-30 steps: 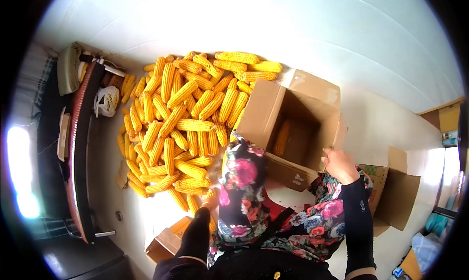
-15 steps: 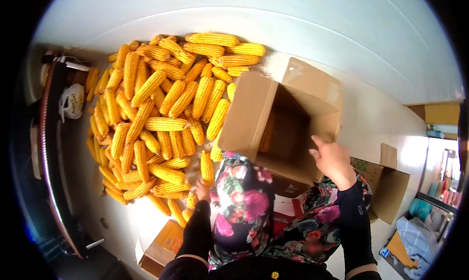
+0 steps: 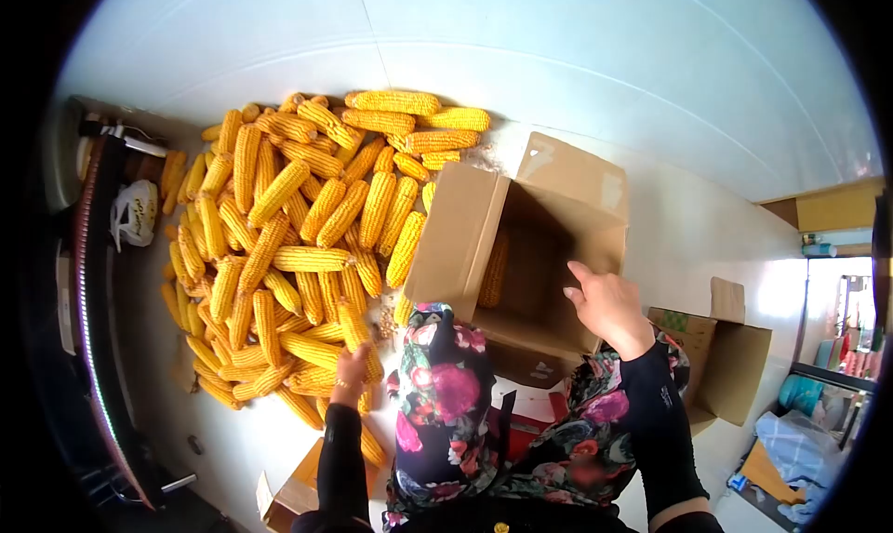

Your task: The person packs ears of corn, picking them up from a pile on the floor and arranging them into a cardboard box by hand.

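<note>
My left hand [image 3: 351, 366] is closed around the lower part of a yellow corn cob [image 3: 353, 323], at the near right edge of a large heap of corn cobs [image 3: 279, 193]. The held cob points up and away from me. My right hand [image 3: 610, 312] is over the near right side of an open cardboard box [image 3: 458, 240], thumb and index finger apart and nothing seen between them. Its other fingers are partly hidden. Inside the box, a corn cob [image 3: 494, 271] lies along the left wall.
A second open carton [image 3: 739, 370] stands to the right, and a smaller orange-brown box [image 3: 302, 486] sits near my left forearm. At the far left, a white plastic bag [image 3: 136, 213] is beside a dark stand. A pale wall [image 3: 521, 31] rises behind the heap.
My left hand has moved up and left and now grips a corn cob, lifting it over the heap. My right hand stays over the box. The view has shifted slightly.
</note>
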The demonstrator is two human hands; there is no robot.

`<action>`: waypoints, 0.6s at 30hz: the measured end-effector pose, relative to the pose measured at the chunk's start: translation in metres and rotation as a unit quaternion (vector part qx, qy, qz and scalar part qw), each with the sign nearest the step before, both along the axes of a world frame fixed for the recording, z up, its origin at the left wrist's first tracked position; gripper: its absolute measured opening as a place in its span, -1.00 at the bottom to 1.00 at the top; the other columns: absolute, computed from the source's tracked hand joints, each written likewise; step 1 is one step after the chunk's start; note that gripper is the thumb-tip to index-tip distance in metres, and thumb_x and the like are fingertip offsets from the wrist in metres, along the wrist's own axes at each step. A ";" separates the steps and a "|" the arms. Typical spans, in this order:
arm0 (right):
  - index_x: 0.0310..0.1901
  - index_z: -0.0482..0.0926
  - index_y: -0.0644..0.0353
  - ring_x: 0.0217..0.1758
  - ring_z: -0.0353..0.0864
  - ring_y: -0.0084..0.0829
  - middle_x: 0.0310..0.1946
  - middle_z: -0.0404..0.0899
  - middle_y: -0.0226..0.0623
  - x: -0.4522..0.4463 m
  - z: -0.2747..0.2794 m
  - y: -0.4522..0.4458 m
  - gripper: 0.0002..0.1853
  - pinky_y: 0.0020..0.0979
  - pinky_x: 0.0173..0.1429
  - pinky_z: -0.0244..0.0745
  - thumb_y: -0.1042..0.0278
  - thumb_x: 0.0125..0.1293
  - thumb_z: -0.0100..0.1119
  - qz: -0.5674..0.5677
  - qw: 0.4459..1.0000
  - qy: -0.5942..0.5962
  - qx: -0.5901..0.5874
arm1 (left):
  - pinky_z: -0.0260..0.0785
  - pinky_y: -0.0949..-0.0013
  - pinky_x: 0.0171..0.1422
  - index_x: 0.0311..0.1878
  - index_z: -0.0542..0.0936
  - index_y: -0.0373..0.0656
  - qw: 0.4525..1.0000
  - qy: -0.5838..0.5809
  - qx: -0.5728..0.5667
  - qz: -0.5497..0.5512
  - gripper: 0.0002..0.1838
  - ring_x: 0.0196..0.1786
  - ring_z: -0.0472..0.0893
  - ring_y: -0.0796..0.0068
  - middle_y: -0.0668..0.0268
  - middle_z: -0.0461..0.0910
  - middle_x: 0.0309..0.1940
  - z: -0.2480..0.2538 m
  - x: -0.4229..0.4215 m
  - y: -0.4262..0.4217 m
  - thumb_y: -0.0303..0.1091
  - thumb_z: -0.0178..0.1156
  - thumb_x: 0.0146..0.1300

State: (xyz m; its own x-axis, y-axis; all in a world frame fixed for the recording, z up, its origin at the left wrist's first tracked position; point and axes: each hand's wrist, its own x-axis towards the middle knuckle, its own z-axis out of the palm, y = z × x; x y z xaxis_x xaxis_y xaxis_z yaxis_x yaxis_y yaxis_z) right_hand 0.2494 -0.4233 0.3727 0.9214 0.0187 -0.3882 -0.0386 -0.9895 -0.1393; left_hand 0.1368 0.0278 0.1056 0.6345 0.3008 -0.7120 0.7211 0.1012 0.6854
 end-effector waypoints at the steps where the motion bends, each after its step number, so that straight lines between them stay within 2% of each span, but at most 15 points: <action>1: 0.22 0.49 0.10 -0.25 0.66 0.02 -0.34 0.66 -0.05 -0.002 -0.001 -0.001 -0.55 -0.03 -0.17 0.54 0.18 0.33 0.15 -0.015 1.000 0.002 0.005 | 0.48 0.36 -0.19 0.07 0.53 -0.29 0.999 -0.037 -0.021 0.022 -0.58 -0.25 0.60 0.42 0.27 0.64 -0.19 0.043 0.009 0.001 -0.16 0.26 0.32; 3: 0.23 0.49 0.09 -0.23 0.65 0.06 -0.35 0.66 0.00 -0.009 -0.001 -0.006 -0.55 0.00 -0.13 0.53 0.16 0.34 0.15 -0.034 0.999 -0.004 0.017 | 0.46 0.37 -0.20 0.09 0.51 -0.25 0.992 -0.102 -0.028 0.074 -0.59 -0.25 0.57 0.48 0.32 0.60 -0.18 0.110 0.030 0.005 -0.14 0.24 0.34; 7: 0.21 0.51 0.10 -0.20 0.66 0.04 -0.32 0.67 0.00 -0.020 0.002 -0.022 -0.57 -0.01 -0.11 0.53 0.18 0.34 0.15 -0.072 0.997 -0.018 0.008 | 0.44 0.45 -0.24 0.05 0.50 -0.22 0.968 -0.247 -0.022 0.048 -0.62 -0.32 0.52 0.57 0.40 0.52 -0.31 0.278 0.073 -0.027 -0.09 0.18 0.40; 8: 0.20 0.51 0.10 -0.18 0.66 0.03 -0.31 0.67 -0.02 -0.025 0.003 -0.026 -0.57 -0.01 -0.09 0.53 0.18 0.34 0.15 -0.076 0.997 -0.024 0.019 | 0.46 0.48 -0.24 0.08 0.49 -0.23 0.960 -0.276 -0.040 0.016 -0.62 -0.31 0.54 0.58 0.39 0.54 -0.28 0.314 0.080 -0.042 -0.12 0.15 0.43; 9: 0.20 0.51 0.11 -0.17 0.66 0.02 -0.29 0.67 -0.03 -0.029 0.005 -0.031 -0.58 -0.02 -0.07 0.52 0.18 0.34 0.14 -0.081 0.996 -0.028 0.029 | 0.49 0.46 -0.21 0.14 0.47 -0.25 0.941 -0.336 -0.038 -0.009 -0.61 -0.26 0.58 0.55 0.34 0.58 -0.22 0.336 0.087 -0.056 -0.15 0.14 0.43; 11: 0.19 0.52 0.11 -0.15 0.66 0.02 -0.28 0.68 -0.04 -0.034 0.009 -0.038 -0.58 -0.02 -0.05 0.52 0.17 0.35 0.14 -0.099 0.994 -0.029 0.041 | 0.51 0.43 -0.14 0.19 0.44 -0.27 0.939 -0.333 -0.070 -0.044 -0.59 -0.18 0.61 0.52 0.31 0.61 -0.13 0.380 0.097 -0.099 -0.18 0.14 0.43; 12: 0.17 0.53 0.12 -0.12 0.66 0.01 -0.26 0.68 -0.05 -0.037 0.010 -0.041 -0.59 -0.03 -0.03 0.52 0.17 0.35 0.13 -0.107 0.993 -0.021 0.044 | 0.52 0.42 -0.16 0.17 0.46 -0.26 0.946 -0.308 -0.058 -0.082 -0.61 -0.22 0.63 0.49 0.30 0.63 -0.16 0.395 0.102 -0.126 -0.17 0.08 0.46; 13: 0.17 0.53 0.12 -0.12 0.66 0.01 -0.26 0.68 -0.05 -0.039 0.007 -0.044 -0.59 -0.03 -0.03 0.52 0.17 0.35 0.13 -0.117 0.991 -0.025 0.051 | 0.53 0.42 -0.18 0.15 0.48 -0.25 0.951 -0.281 -0.044 -0.119 -0.63 -0.25 0.65 0.46 0.30 0.64 -0.20 0.403 0.107 -0.152 -0.16 0.01 0.49; 15: -0.10 0.55 0.18 -0.24 0.69 -0.03 -0.42 0.66 -0.09 -0.043 -0.003 -0.053 -0.74 -0.02 -0.20 0.51 0.20 0.30 0.17 -0.085 0.986 -0.120 0.075 | 0.55 0.37 -0.21 0.14 0.49 -0.25 0.957 -0.156 -0.134 -0.205 -0.61 -0.29 0.67 0.43 0.27 0.65 -0.19 0.370 0.126 -0.188 -0.13 0.06 0.46; 16: -0.15 0.54 0.21 -0.25 0.69 -0.03 -0.43 0.66 -0.08 -0.044 -0.004 -0.055 -0.75 0.00 -0.20 0.51 0.20 0.29 0.18 -0.090 0.981 -0.144 0.089 | 0.56 0.35 -0.24 0.12 0.50 -0.25 0.941 -0.092 -0.158 -0.285 -0.59 -0.31 0.67 0.42 0.26 0.66 -0.20 0.349 0.139 -0.212 -0.10 0.08 0.44; 17: -0.15 0.54 0.21 -0.25 0.69 -0.03 -0.43 0.66 -0.08 -0.043 0.001 -0.055 -0.75 0.00 -0.20 0.51 0.20 0.29 0.18 -0.097 0.980 -0.147 0.091 | 0.57 0.34 -0.26 0.11 0.51 -0.24 0.915 -0.025 -0.180 -0.360 -0.58 -0.32 0.68 0.40 0.25 0.66 -0.21 0.325 0.152 -0.237 -0.07 0.11 0.42; 18: 0.00 0.54 0.16 -0.20 0.67 -0.02 -0.36 0.67 -0.06 -0.042 0.011 -0.054 -0.69 -0.01 -0.15 0.51 0.19 0.31 0.15 -0.107 0.985 -0.093 0.101 | 0.55 0.36 -0.17 0.13 0.52 -0.25 0.901 0.064 -0.217 -0.370 -0.57 -0.28 0.67 0.40 0.25 0.66 -0.19 0.301 0.160 -0.261 -0.08 0.12 0.41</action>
State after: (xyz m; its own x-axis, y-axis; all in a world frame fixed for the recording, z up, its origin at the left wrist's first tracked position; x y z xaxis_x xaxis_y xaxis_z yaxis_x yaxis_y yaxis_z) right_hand 0.2071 -0.4775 0.3838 0.9672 -0.1246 -0.2212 -0.1993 -0.9124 -0.3575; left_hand 0.2970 -0.2333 0.4063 0.4505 -0.4962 -0.7422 0.7717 -0.2016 0.6032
